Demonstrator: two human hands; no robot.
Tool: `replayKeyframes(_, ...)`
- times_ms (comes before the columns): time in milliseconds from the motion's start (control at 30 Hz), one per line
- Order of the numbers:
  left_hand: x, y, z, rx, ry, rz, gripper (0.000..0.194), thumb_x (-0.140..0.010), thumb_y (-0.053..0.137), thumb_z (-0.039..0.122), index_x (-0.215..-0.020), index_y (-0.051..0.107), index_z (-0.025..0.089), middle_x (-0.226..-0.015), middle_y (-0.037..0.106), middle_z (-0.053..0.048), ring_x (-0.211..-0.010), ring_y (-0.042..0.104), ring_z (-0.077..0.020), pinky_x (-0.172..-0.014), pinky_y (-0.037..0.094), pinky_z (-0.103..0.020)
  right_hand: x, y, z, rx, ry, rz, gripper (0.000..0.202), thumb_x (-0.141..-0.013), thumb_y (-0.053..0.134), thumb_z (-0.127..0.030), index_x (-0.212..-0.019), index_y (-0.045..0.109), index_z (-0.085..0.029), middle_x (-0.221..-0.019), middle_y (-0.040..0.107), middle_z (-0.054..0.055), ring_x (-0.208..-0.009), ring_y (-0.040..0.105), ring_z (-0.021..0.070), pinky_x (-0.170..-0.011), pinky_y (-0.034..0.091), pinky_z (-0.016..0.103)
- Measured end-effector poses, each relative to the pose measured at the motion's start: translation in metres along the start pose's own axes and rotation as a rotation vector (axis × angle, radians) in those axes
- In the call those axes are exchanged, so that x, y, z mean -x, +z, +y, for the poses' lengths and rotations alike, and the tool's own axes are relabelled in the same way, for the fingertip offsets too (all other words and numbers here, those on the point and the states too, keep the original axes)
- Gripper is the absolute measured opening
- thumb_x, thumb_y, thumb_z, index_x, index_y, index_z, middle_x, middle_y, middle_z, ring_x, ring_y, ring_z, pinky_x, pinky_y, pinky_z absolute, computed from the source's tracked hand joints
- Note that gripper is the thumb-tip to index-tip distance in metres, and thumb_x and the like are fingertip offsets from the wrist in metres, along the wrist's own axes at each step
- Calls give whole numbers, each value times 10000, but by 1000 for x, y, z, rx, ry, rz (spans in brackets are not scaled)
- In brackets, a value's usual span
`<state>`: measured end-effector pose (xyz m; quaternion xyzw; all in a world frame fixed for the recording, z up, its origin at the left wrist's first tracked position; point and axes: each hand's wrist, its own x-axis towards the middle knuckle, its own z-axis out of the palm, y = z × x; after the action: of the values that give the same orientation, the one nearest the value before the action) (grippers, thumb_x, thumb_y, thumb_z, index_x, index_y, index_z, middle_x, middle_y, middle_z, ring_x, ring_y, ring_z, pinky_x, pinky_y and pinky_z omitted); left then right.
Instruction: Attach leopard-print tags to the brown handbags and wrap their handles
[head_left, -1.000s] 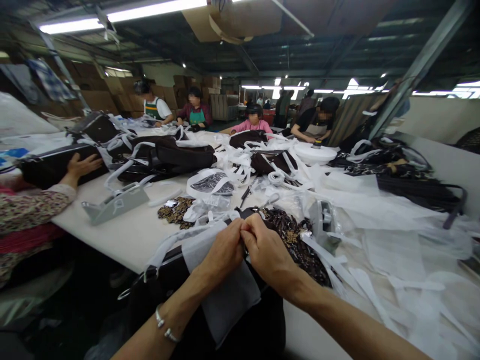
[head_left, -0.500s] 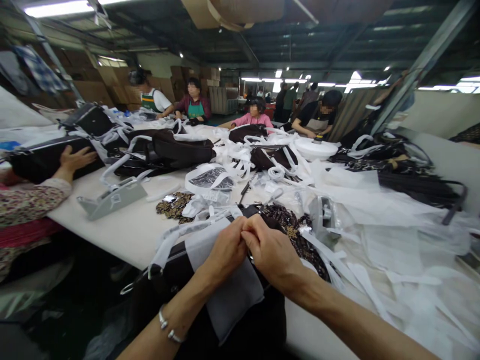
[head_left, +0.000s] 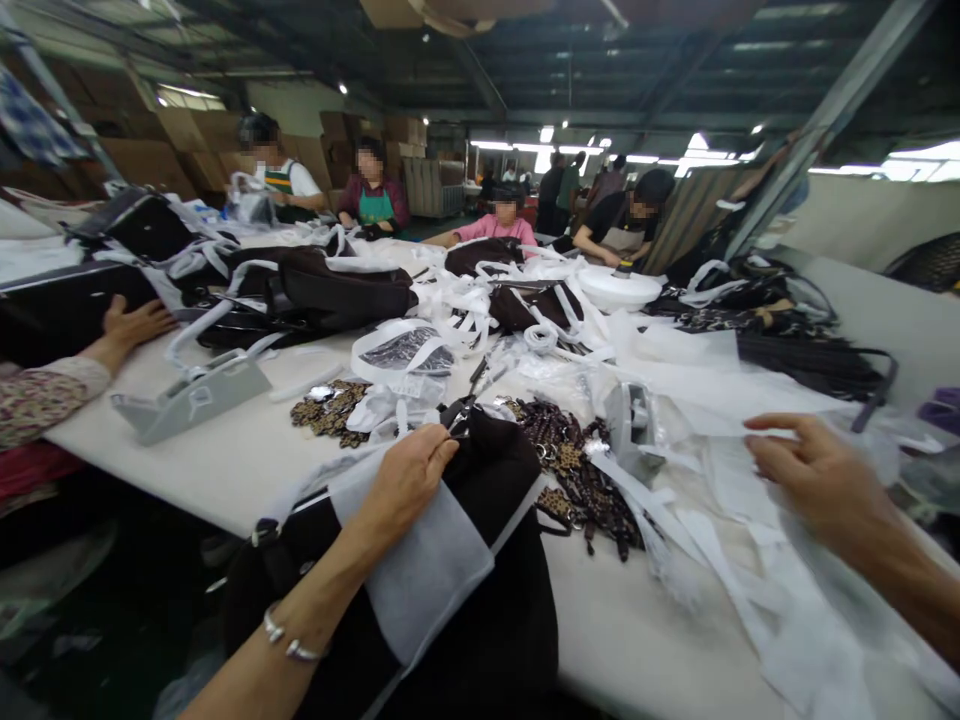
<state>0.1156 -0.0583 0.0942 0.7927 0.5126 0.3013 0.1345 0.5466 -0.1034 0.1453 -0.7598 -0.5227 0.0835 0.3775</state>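
A second ago both hands were pressed together over the top of the dark bag (head_left: 517,600); now they have parted. The left hand (head_left: 411,478) has stayed with the bag, thumb and fingers pinched together at its top edge beside a metal clasp (head_left: 457,425), though from here I can't tell exactly what lies between the fingertips. The right hand (head_left: 825,485) has swung well out to the right, over the white sheets (head_left: 712,430), fingers loosely spread and holding nothing that I can see.

The bag is where it was, right in front of the person at the near edge of the table (head_left: 630,640). With the right hand away, its top right corner shows plainly, and so does more of the heap of charms (head_left: 577,475) just beyond it. The pale cloth (head_left: 431,565) still hangs down the bag's side, partly under the left wrist with its bracelet (head_left: 289,638).

Over on the left, a neighbour's hand (head_left: 135,328) stays against a black bag (head_left: 60,310), as before. The grey holder (head_left: 195,400) still stands on the table between them.
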Motion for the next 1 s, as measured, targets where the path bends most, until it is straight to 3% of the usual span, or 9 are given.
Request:
replayKeyframes(133, -12, 3, 8, 76, 14, 15, 243, -976, 426, 327, -866, 593, 190, -845, 583, -23, -819, 563, -186, -770, 448, -320, 30, 33, -23, -387, 208, -342, 375, -792, 628, -555, -969, 610, -225, -584, 523, -26, -511, 479, 150, -501, 336, 294)
replayKeyframes(233, -11, -5, 15, 90, 14, 114, 275, -952, 472, 307, -1170, 581, 181, -1173, 580, -92, -996, 570, -211, -898, 469, -370, 52, 70, -60, -685, 317, -591, 406, -786, 644, -572, -961, 584, -210, -538, 417, -80, -443, 366, 89, -435, 263, 238)
replayKeyframes(367, 7, -46, 5, -2, -39, 215, 411, -942, 489, 334, -1335, 493, 213, -1454, 422, -114, -998, 601, -205, -884, 519, -379, 67, 92, -93, -844, 350, -771, 349, -836, 613, -536, -947, 573, -207, -530, 426, -81, -424, 335, 72, -412, 240, 217)
replayKeyframes(500, 41, -104, -21, -178, -203, 358, 369, -929, 503, 381, -1259, 556, 224, -1355, 533, -84, -1012, 618, -237, -882, 531, -412, 75, 100, -107, -892, 355, -882, 205, -867, 593, -394, -939, 563, -205, -523, 445, -71, -431, 338, 77, -413, 227, 213)
replayKeyframes(567, 59, -118, -22, -229, -270, 424, 295, -932, 503, 373, -1166, 601, 222, -1240, 601, -68, -1027, 617, -246, -918, 516, -431, 81, 106, -115, -921, 393, -894, 175, -835, 617, -322, -950, 562, -202, -563, 469, -63, -454, 348, 72, -424, 226, 208)
replayKeyframes(667, 76, -108, 4, -151, -172, 407, 171, -937, 529, 327, -1038, 641, 246, -1148, 634, -45, -1075, 601, -232, -970, 492, -408, 96, 112, -134, -937, 374, -905, 200, -793, 657, -289, -950, 575, -196, -615, 491, -52, -516, 384, 74, -468, 261, 199)
replayKeyframes(833, 73, -56, 60, 284, 27, 30, 329, -935, 564, 236, -1258, 587, 294, -1341, 563, -52, -888, 655, -135, -829, 562, -275, 125, 105, -169, -858, 164, -977, 201, -832, 647, -350, -957, 583, -206, -628, 497, -47, -572, 389, 92, -525, 283, 213)
replayKeyframes(933, 67, -41, 69, 383, 58, -20, 383, -926, 578, 199, -1300, 566, 283, -1308, 606, -48, -964, 652, -152, -869, 543, -270, 134, 99, -175, -805, 55, -1013, 181, -871, 616, -364, -951, 586, -205, -654, 511, -39, -598, 390, 100, -559, 298, 226)
replayKeyframes(1000, 67, -40, 69, 404, 56, -21, 306, -916, 596, 191, -1211, 630, 266, -1133, 697, -26, -942, 661, -157, -853, 530, -256, 137, 96, -173, -784, 42, -1031, 166, -884, 609, -361, -933, 586, -204, -678, 518, -36, -616, 399, 101, -573, 300, 229)
